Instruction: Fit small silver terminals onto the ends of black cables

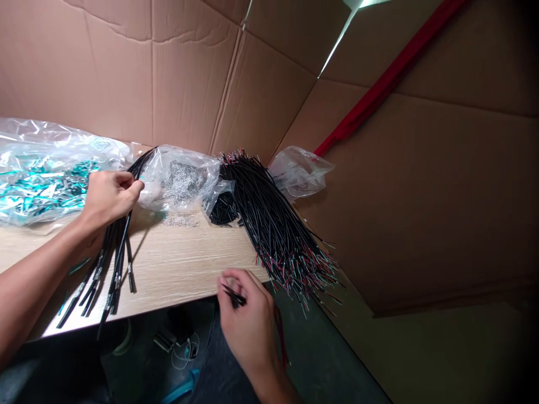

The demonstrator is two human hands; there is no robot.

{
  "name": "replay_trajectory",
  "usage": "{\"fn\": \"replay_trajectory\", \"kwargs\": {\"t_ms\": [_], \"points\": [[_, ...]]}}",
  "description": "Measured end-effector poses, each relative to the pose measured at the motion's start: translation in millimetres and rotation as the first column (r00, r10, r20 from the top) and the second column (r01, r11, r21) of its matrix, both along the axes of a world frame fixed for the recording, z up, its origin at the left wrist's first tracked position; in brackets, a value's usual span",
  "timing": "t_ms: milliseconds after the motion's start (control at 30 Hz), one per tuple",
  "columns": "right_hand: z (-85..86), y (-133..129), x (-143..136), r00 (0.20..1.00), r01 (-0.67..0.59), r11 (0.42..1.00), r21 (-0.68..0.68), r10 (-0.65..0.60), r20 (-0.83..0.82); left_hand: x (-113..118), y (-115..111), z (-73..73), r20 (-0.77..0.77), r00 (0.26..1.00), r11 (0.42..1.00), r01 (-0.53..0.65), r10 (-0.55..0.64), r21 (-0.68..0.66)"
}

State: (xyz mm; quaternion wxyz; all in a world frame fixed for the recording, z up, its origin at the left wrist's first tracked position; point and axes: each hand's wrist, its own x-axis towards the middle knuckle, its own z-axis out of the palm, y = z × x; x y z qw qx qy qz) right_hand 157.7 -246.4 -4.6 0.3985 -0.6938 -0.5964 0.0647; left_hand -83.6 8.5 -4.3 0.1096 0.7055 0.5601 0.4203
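Note:
My left hand is over a bunch of black cables on the table's left part, thumb and fingers pinched around cable. The cables run from behind the hand to the table's front edge. Their lower ends carry short black sleeves with shiny bits above them. Near the front edge, my right hand is curled around a few small black tube pieces. Beyond it lies a thick bundle of black cables with red, green and white wire ends, some hanging past the table edge.
Along the back stand a clear bag with teal-and-silver strips, a bag of small metal parts and a small bag of black tubes. Loose metal bits lie on the wooden table. Cardboard walls rise behind and right.

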Motion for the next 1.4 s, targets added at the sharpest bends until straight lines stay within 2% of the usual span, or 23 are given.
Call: {"fn": "replay_trajectory", "kwargs": {"t_ms": [67, 200, 300, 367, 433, 500, 567, 667, 733, 800, 867, 933, 1000, 1067, 1133, 1167, 1200, 1233, 1267, 1300, 1333, 1367, 1400], "points": [[13.2, 42.2, -24.0, 0.988, -0.098, 0.994, 0.055, 0.103, -0.112, 0.3, -0.4, -0.7, 0.078, 0.997, 1.000, -0.002, 0.001, 0.023], [34.0, 142.8, -55.8, 0.947, -0.289, 0.950, 0.115, 0.302, -0.111, 3.0, 0.5, -0.4, 0.376, 0.923, 0.997, 0.082, -0.080, 0.011], [36.4, 200.0, -72.0, 0.927, -0.344, 0.929, 0.137, 0.359, -0.107, 7.4, 0.7, 1.5, 0.516, 0.849, 0.993, 0.083, -0.114, 0.083], [31.4, 219.7, -76.8, 0.913, -0.364, 0.915, 0.174, 0.388, -0.128, 11.6, -1.0, 2.6, 0.552, 0.826, 0.992, 0.056, -0.111, 0.115], [24.4, 226.4, -75.9, 0.875, -0.420, 0.888, 0.186, 0.450, -0.176, 16.4, -3.8, 2.8, 0.551, 0.828, 0.989, 0.027, -0.102, 0.143], [19.3, 225.4, -71.5, 0.796, -0.526, 0.833, 0.168, 0.553, -0.248, 21.2, -6.8, 2.1, 0.544, 0.833, 0.987, 0.011, -0.097, 0.159], [18.9, 222.2, -66.5, 0.679, -0.660, 0.737, 0.142, 0.667, -0.306, 25.1, -9.0, 1.2, 0.548, 0.830, 0.987, 0.018, -0.104, 0.159], [26.1, 220.5, -61.4, 0.495, -0.828, 0.555, 0.079, 0.790, -0.362, 28.6, -10.3, 1.6, 0.579, 0.805, 0.986, 0.046, -0.131, 0.159], [32.6, 221.4, -59.1, 0.438, -0.872, 0.487, 0.041, 0.815, -0.379, 29.2, -9.3, 4.3, 0.622, 0.765, 0.985, 0.103, -0.168, 0.139], [37.9, 221.5, -56.6, 0.413, -0.897, 0.443, -0.011, 0.827, -0.381, 27.8, -6.4, 9.1, 0.731, 0.648, 0.972, 0.216, -0.213, 0.092], [41.8, 219.1, -53.5, 0.376, -0.924, 0.367, -0.104, 0.834, -0.405, 23.3, -1.6, 15.2, 0.862, 0.461, 0.941, 0.334, -0.211, 0.052], [45.2, 213.5, -50.7, 0.309, -0.948, 0.231, -0.220, 0.834, -0.456, 15.4, 4.3, 21.1, 0.947, 0.280, 0.916, 0.399, -0.155, 0.032], [49.3, 205.5, -48.9, 0.237, -0.941, 0.074, -0.329, 0.838, -0.491, 5.4, 10.2, 25.7, 0.984, 0.153, 0.915, 0.402, -0.087, 0.019], [54.5, 197.2, -47.6, 0.164, -0.903, -0.075, -0.423, 0.850, -0.501, -3.3, 14.5, 28.4, 0.995, 0.093, 0.928, 0.374, -0.037, 0.000], [60.2, 192.4, -45.2, 0.114, -0.862, -0.182, -0.473, 0.840, -0.530, -7.6, 15.7, 29.5, 0.992, 0.127, 0.936, 0.348, -0.003, -0.042], [62.4, 192.5, -43.1, 0.114, -0.861, -0.194, -0.470, 0.827, -0.550, -7.5, 15.1, 29.5, 0.986, 0.170, 0.934, 0.352, 0.003, -0.064], [63.9, 194.6, -40.4, 0.145, -0.883, -0.149, -0.446, 0.816, -0.560, -5.8, 13.7, 29.3, 0.976, 0.217, 0.925, 0.372, -0.004, -0.079], [64.1, 198.7, -37.2, 0.213, -0.916, -0.031, -0.401, 0.807, -0.551, -2.8, 11.6, 28.6, 0.965, 0.262, 0.911, 0.405, -0.028, -0.084], [62.9, 204.6, -33.8, 0.317, -0.932, 0.156, -0.328, 0.790, -0.526, 1.4, 9.0, 27.6, 0.951, 0.300, 0.890, 0.450, -0.067, -0.079], [60.3, 211.8, -30.4, 0.440, -0.898, 0.377, -0.227, 0.753, -0.490, 6.4, 6.0, 26.1, 0.937, 0.328, 0.863, 0.501, -0.120, -0.065], [56.3, 219.6, -27.3, 0.560, -0.806, 0.582, -0.106, 0.693, -0.454, 12.0, 2.8, 24.2, 0.921, 0.348, 0.832, 0.552, -0.177, -0.049], [51.3, 227.1, -24.9, 0.651, -0.689, 0.725, 0.011, 0.625, -0.432, 17.8, -0.6, 21.7, 0.903, 0.362, 0.800, 0.599, -0.231, -0.036], [45.7, 233.9, -23.1, 0.706, -0.586, 0.804, 0.100, 0.568, -0.423, 23.5, -3.9, 18.8, 0.885, 0.375, 0.768, 0.639, -0.277, -0.031]]}}
